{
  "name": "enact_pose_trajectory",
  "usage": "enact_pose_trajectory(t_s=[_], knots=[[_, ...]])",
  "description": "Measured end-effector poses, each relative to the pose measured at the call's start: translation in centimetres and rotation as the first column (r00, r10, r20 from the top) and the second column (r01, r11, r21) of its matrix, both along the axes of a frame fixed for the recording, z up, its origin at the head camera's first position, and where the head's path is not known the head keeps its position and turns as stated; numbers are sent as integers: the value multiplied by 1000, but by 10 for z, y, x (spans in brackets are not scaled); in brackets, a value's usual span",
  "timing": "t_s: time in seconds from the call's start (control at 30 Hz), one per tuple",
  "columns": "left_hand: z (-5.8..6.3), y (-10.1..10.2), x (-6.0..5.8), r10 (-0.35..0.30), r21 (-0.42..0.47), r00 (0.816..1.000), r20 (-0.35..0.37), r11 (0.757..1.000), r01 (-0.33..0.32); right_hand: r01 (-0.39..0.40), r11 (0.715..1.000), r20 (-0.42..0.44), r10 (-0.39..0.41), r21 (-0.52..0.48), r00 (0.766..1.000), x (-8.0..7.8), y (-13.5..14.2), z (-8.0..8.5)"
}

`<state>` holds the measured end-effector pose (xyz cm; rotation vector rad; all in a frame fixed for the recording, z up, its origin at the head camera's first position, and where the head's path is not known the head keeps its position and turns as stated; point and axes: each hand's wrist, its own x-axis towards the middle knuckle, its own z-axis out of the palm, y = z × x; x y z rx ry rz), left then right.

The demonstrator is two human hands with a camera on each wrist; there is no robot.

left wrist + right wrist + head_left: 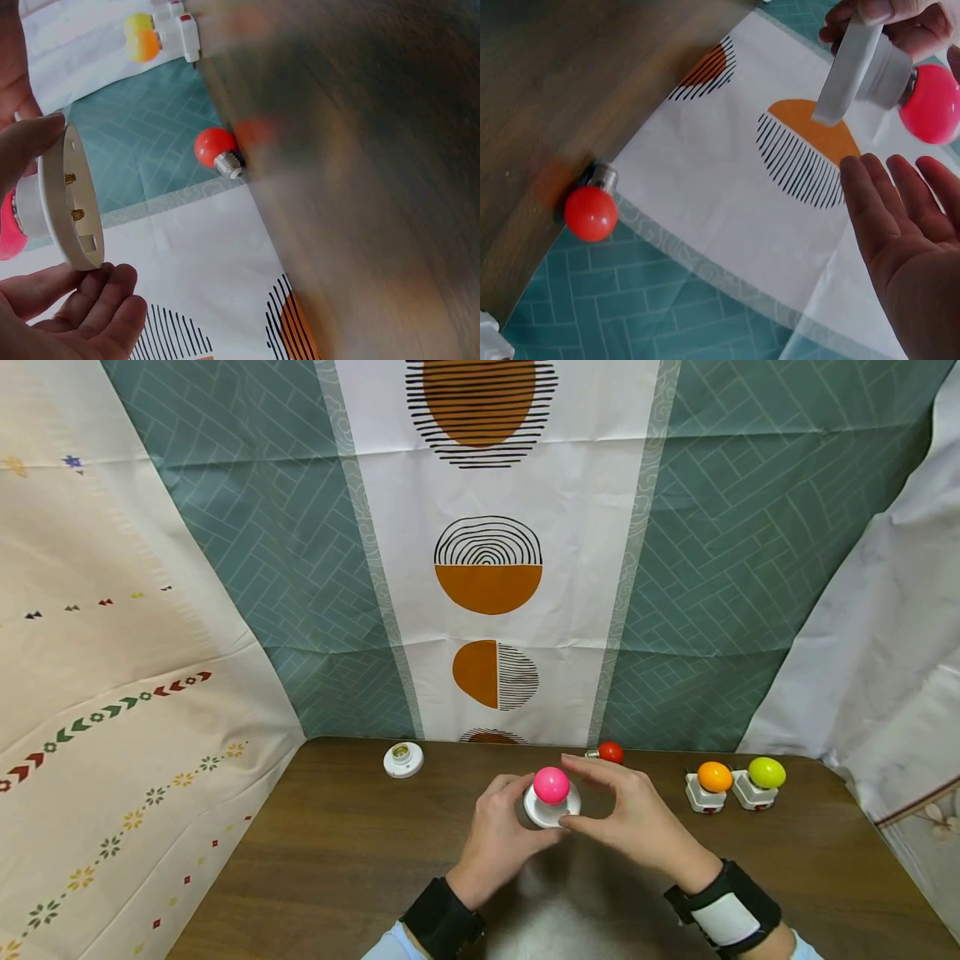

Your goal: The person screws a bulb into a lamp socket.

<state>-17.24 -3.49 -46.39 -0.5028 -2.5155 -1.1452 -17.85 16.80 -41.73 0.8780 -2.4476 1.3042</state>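
Note:
A round white lamp holder (pixel 538 814) with a pink light bulb (pixel 551 785) in its socket is held above the table. My left hand (pixel 495 828) grips the holder's rim between thumb and fingers. In the left wrist view the hollow underside of the lamp holder (pixel 88 199) faces the camera, with brass screws inside. My right hand (pixel 637 814) is close on the right side, thumb at the rim in the head view. Its fingers (pixel 874 202) are extended and apart from the bulb in the right wrist view.
A red bulb (pixel 611 752) lies near the table's back edge. An empty white lamp holder (pixel 403 760) sits at back left. To the right, an orange bulb (pixel 715 777) and a yellow-green bulb (pixel 767 772) stand in white square-based holders. A patterned curtain (pixel 487 485) hangs behind.

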Motion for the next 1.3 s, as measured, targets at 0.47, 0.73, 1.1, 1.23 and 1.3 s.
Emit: enact_pose_trajectory(t_s=[0.47,0.73,1.1,1.23,1.3], knots=[[2,-3,0,-2,28,1000,-14,1000,2,11,980,64,-24,196,998,-9,8,-6],[2,-3,3,-41,42,999,-10,998,41,3,983,79,-18,186,997,-11,5,-16],[5,-3,5,-113,14,992,53,994,112,-83,985,102,68,153,992,-11,1,-17],[5,-3,5,-131,-7,987,90,991,132,-104,983,120,86,153,989,-10,-1,-19],[6,-3,5,-145,-14,984,99,989,147,-112,982,115,94,155,989,-10,-1,-21]])
